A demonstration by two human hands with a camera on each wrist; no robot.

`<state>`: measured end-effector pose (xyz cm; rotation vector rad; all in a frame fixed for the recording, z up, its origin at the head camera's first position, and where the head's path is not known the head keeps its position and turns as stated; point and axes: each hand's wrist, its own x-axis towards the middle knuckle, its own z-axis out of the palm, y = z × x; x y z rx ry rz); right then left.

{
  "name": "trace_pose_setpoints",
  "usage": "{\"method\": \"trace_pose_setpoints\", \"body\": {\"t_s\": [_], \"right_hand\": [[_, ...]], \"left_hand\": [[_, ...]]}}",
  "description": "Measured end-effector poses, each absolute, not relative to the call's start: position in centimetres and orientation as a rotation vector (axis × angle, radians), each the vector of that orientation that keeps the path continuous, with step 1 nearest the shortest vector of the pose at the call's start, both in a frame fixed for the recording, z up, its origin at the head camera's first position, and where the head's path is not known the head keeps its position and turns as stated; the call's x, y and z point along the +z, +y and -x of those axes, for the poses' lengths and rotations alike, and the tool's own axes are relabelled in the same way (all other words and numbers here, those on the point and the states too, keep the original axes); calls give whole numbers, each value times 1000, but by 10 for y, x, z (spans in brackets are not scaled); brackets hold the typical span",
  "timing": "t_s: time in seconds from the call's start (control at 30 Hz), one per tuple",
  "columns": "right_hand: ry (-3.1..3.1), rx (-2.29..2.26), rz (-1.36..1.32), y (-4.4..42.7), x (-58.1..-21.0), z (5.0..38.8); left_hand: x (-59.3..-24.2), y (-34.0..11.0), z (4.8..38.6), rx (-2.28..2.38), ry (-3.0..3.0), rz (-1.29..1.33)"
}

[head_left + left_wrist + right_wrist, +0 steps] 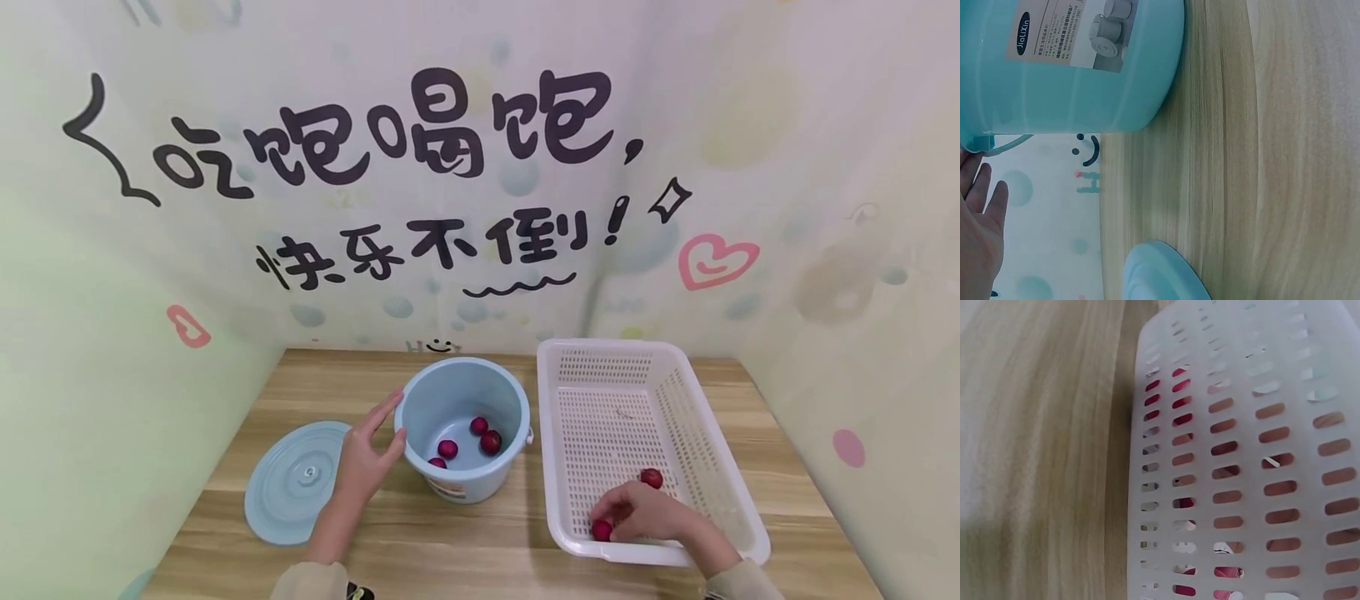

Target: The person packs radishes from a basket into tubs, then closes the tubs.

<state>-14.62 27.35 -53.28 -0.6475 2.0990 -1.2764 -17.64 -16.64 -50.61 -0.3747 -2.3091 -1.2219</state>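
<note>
Sitting at the bottom of the light blue bucket point(487, 485) are four red balls point(491, 442), while two more lie in the white basket point(611, 343). By that count the work looks well past half done, with the basket's pair as what is left. The bucket stands near the table's point(465, 571) back edge, around its middle; the basket fills much of the right side, from close to the back edge towards the front.

Near the basket's front left corner, the right hand point(641, 510) curls its fingers and thumb onto one red ball point(602, 531), which appears pinched but not yet out of the basket. The other red ball point(651, 478) lies loose just beyond that hand, away from the basket's front edge. The left hand point(363, 462) spreads its fingers, fairly straight, against the bucket's left rim. The bucket is uncovered: its lid point(288, 492) lies flat towards the table's left edge.
</note>
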Motion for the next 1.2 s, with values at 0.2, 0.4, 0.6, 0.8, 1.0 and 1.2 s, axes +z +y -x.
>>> {"method": "trace_pose_setpoints", "body": {"t_s": [0.2, 0.4, 0.6, 0.8, 1.0, 1.2], "right_hand": [[2174, -1250, 620, 269, -532, 147], [2235, -1232, 638, 266, -532, 149], [2327, -1215, 614, 269, -530, 148], [2347, -1312, 545, 270, -527, 147], [2379, -1386, 501, 269, -524, 150], [2404, -1461, 424, 270, -523, 151]], "left_hand": [[-504, -168, 176, -1218, -2332, 368], [-503, -169, 175, -1211, -2323, 354], [-506, -167, 176, -1208, -2333, 360], [-506, -167, 176, -1188, -2329, 365], [-506, -166, 175, -1191, -2319, 368], [-506, -166, 176, -1194, -2312, 369]]}}
